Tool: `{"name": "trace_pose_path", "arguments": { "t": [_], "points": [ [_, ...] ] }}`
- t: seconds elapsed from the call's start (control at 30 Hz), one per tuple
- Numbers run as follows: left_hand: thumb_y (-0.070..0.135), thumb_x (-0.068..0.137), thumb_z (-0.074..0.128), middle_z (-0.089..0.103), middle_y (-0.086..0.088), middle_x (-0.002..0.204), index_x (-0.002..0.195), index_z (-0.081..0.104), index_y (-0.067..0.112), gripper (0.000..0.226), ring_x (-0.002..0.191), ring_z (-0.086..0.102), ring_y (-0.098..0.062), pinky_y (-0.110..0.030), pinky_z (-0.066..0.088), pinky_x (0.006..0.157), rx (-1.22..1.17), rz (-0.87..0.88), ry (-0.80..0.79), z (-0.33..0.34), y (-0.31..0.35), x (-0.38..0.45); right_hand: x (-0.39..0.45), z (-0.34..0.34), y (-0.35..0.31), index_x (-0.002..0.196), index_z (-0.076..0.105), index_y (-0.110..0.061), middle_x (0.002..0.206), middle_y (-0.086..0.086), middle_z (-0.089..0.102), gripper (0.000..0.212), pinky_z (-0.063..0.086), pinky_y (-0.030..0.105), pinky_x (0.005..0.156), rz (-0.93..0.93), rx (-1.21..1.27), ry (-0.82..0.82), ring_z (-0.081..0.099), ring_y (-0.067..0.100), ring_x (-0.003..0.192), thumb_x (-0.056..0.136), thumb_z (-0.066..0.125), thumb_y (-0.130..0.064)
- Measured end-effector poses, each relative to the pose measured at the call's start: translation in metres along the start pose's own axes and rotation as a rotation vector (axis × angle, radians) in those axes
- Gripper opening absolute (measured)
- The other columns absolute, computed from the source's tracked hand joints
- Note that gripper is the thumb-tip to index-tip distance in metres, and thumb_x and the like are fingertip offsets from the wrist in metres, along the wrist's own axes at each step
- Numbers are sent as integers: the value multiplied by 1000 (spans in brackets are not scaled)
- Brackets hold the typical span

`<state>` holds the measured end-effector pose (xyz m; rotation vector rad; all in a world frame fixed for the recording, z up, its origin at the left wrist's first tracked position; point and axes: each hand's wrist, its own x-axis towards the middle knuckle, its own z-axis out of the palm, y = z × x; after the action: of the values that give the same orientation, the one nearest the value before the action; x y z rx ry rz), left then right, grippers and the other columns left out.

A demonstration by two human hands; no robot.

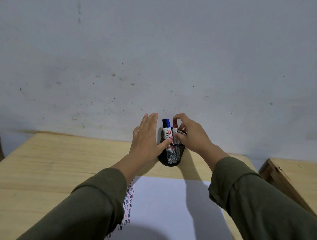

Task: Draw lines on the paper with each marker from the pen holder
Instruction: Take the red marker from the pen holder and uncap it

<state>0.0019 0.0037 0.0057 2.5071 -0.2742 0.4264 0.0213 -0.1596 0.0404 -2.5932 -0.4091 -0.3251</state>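
Observation:
A black mesh pen holder stands at the far edge of the wooden table, against the wall. Three markers stand in it: a black-capped one, a blue-capped one and a red-capped one. My left hand lies flat against the holder's left side, fingers straight, thumb on the rim. My right hand reaches over the holder from the right, its fingertips curled around the red marker's cap. A white paper lies in front of me, with columns of short black, blue and red strokes down its left edge.
The light wooden table runs up to a pale grey wall. Another wooden piece of furniture stands to the right across a narrow gap. A shadow falls on the paper's near edge.

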Motion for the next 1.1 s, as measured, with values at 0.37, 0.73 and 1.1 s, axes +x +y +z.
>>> {"name": "trace_pose_path", "arguments": {
  "t": [0.37, 0.73, 1.1],
  "points": [
    [42, 94, 44, 20, 5, 159, 148, 24, 20, 62, 149, 4, -12, -39, 12, 118, -138, 16, 105, -40, 29, -5, -14, -41, -36, 118, 36, -25, 101, 5, 61, 38, 51, 29, 77, 28, 384, 342, 66, 19, 84, 90, 56, -8],
    [24, 95, 50, 67, 4, 121, 124, 60, 26, 31, 118, 56, -9, -24, 39, 103, -744, -37, 13, -98, 70, -54, -102, -60, -89, 113, 40, -30, 89, 5, 72, 35, 48, 16, 69, -18, 593, 167, 66, 17, 78, 86, 62, -22],
    [37, 88, 58, 51, 7, 61, 86, 73, 22, 21, 62, 42, -13, -25, 34, 57, -755, -392, 244, -111, 66, -119, -173, -79, -105, 111, 55, -29, 76, 11, 70, 35, 50, 27, 66, 49, 621, 32, 61, 11, 60, 80, 71, -23]
  ]
}}
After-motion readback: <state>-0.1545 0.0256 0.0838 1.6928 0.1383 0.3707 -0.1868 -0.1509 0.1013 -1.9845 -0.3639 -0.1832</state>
